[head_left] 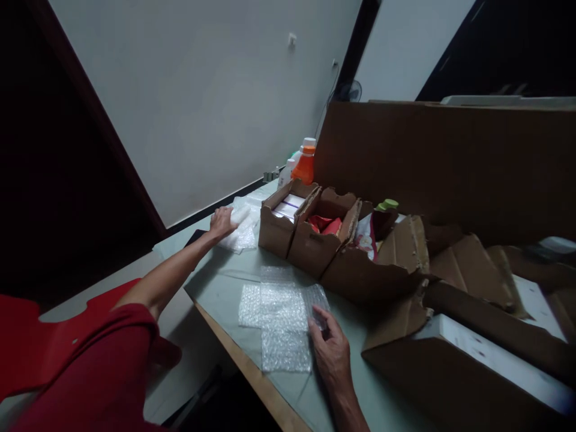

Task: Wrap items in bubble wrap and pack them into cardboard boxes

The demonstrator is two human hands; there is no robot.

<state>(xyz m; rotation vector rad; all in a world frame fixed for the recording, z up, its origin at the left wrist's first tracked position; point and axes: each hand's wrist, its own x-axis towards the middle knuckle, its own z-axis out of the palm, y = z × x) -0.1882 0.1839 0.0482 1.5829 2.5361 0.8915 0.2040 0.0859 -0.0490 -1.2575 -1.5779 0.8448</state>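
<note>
My left hand reaches far out to the left and closes around a small bubble-wrapped bundle lying on a pile of bubble wrap beside the cardboard boxes. My right hand rests near the table's front, with its fingers pressing down the right edge of flat bubble wrap sheets spread on the table. Nothing is held in that hand.
Open cardboard boxes with white and red packets stand behind the sheets. An orange bottle stands at the back. Torn cardboard and a large cardboard panel fill the right. A red chair is at the left.
</note>
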